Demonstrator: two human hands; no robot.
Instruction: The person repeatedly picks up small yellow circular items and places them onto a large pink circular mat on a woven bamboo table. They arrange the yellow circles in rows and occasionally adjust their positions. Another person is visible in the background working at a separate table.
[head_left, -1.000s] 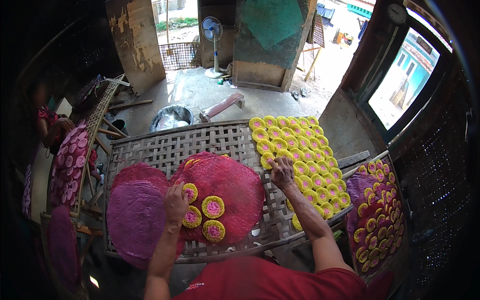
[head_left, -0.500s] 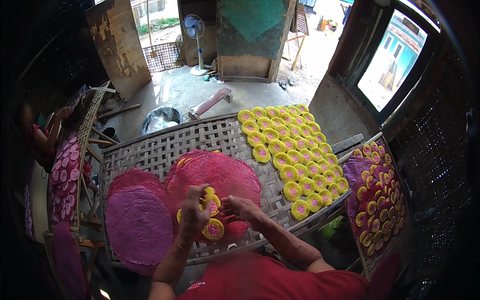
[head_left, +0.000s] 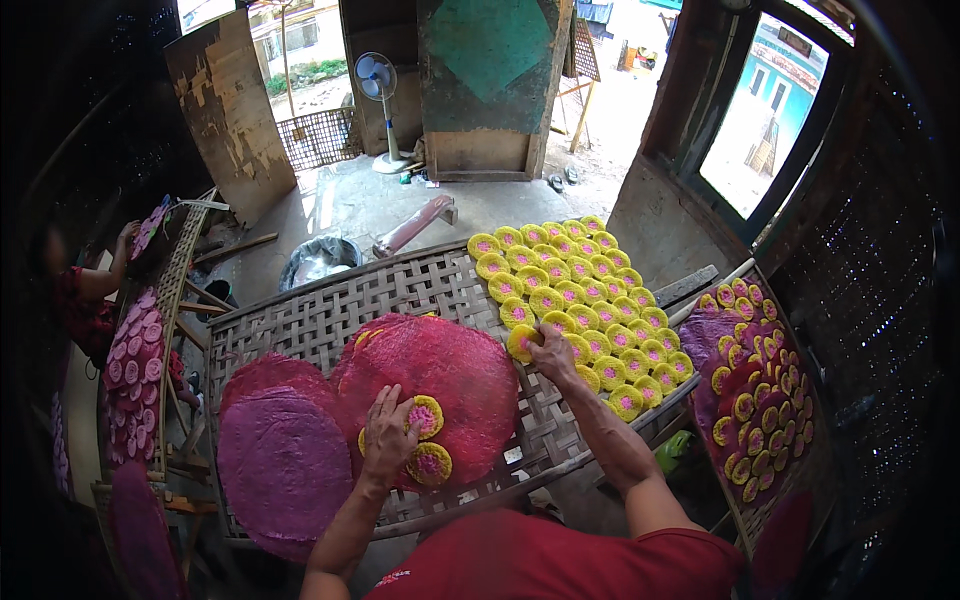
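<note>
Over the red round sheet (head_left: 460, 365), the left hand (head_left: 388, 440) is laid with fingers extended; whether anything is gripped beneath cannot be told. Farther forward, a yellow-pink disc (head_left: 519, 343) is held in the right hand (head_left: 553, 357); it is judged light, soft, easily torn, best pinched by its rim. Beyond, matching discs (head_left: 570, 293) are spread.

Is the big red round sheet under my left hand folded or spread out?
Spread out: the red sheet lies wide and rounded over the woven rack, with yellow discs on it beside your left hand.
</note>
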